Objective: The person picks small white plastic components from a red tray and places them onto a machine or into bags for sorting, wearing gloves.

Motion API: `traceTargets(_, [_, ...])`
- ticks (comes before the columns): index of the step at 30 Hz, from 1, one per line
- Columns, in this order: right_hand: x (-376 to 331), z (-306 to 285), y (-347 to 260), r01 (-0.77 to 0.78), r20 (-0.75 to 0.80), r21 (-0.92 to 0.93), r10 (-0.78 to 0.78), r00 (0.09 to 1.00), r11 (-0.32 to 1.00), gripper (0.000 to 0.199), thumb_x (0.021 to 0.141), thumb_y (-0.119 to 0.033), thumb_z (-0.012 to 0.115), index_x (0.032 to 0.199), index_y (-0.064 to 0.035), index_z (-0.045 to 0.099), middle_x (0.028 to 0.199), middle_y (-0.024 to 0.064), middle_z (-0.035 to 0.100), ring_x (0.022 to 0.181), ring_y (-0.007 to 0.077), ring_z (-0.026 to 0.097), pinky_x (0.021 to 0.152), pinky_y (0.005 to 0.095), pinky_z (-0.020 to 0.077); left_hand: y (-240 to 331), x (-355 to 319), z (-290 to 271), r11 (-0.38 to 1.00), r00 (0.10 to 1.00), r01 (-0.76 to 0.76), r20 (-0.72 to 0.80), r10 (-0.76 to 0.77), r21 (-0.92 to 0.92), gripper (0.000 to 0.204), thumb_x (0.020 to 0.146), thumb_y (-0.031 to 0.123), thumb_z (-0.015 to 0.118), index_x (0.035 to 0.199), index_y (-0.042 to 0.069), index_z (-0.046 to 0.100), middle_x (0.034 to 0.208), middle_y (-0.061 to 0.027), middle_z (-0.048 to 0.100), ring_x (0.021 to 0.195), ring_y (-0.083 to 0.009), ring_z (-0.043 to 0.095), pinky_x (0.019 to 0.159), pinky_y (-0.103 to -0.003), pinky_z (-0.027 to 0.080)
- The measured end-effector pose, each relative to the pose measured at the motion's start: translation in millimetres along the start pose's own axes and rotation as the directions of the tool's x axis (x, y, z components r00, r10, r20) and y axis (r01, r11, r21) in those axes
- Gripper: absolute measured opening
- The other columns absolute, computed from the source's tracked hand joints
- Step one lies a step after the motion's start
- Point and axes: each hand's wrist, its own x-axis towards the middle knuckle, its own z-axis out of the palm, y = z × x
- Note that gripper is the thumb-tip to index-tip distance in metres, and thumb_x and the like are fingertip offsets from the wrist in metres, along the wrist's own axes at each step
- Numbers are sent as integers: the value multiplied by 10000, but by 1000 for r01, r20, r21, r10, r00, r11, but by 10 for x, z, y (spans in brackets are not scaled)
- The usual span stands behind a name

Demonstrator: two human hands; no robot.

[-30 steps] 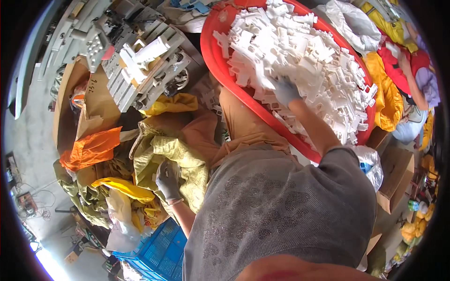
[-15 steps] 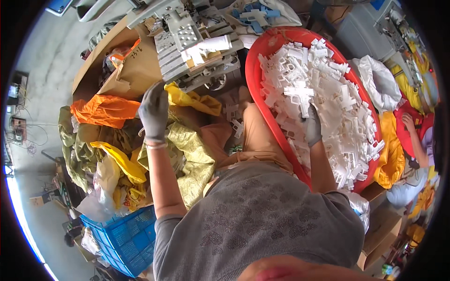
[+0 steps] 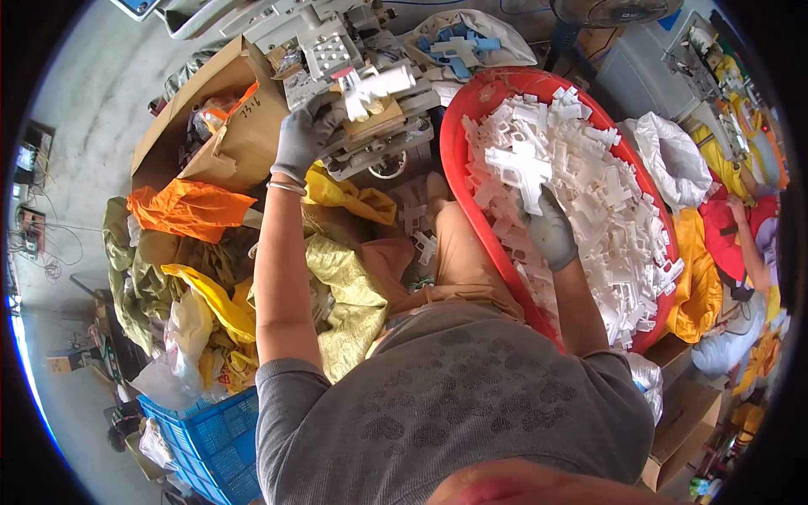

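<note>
My right hand [image 3: 551,227], in a grey glove, grips a white plastic toy pistol [image 3: 520,168] by its handle and holds it up over the red tub [image 3: 461,181]. Many similar white toy pistol pieces [image 3: 606,227] are heaped in that tub. At the machine, another white toy pistol [image 3: 379,87] lies on the tan block [image 3: 374,120] of the fixture. My gloved left hand [image 3: 305,139] is at its left end, fingers bent around the edge there. The glove hides part of that contact.
A cardboard box [image 3: 198,126] with bagged things stands at the left, above orange cloth [image 3: 189,209] and heaped sacks. A blue crate [image 3: 206,446] is lower left. Beyond the tub are a fan [image 3: 610,13] and a sack of blue and white toy pistols [image 3: 463,50]. Another person's arm [image 3: 749,244] shows far right.
My left hand has moved up and right from beside the sacks to the piece on the machine. My right hand has tilted its toy pistol and shifted it slightly left.
</note>
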Motion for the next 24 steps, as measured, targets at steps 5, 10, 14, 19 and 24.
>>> traceTargets(5, [448,623,-155,261,162,-137,-238,958,956,377,969,-171,415,1315,-20,411,1218,59,516,1087,154,502,946,319,398,145,-218,-53,983,986,-126,-96,139,131,307,799,153,672,1082,47,618,953,-129,670,881,-266,653,782,-325,495])
traceTargets(10, [939,1355,-321,571,421,-666,-391,819,480,371,934,-94,497,1300,-61,446,1172,56,540,1013,160,544,920,307,435,-131,-1107,-106,975,909,-84,-385,159,204,312,794,87,665,1090,13,601,1088,-129,632,964,-255,624,837,-313,486])
traceTargets(14, [1312,1850,-303,843,805,-537,-305,509,-8,416,853,-66,575,1262,-73,503,1233,110,529,1153,267,496,997,343,376,-266,-2091,-267,953,858,241,-499,-120,185,329,824,60,631,1146,4,591,1146,-122,627,1012,-205,611,870,-298,488])
traceTargets(19, [1710,2064,-100,810,842,-540,-148,519,-231,413,820,-41,585,1222,-125,545,1204,103,525,1125,290,496,979,366,394,-479,-3140,-414,848,805,476,-504,-314,233,331,881,169,591,1172,14,586,1152,-131,619,1009,-238,613,858,-323,495])
traceTargets(24, [1835,2013,-285,866,891,-420,60,451,-272,471,842,-44,530,1289,-196,517,1214,99,534,1097,301,528,985,373,395,-677,-3438,-332,779,761,595,-452,-465,201,303,889,191,568,1126,7,614,1119,-128,637,984,-265,622,822,-338,494])
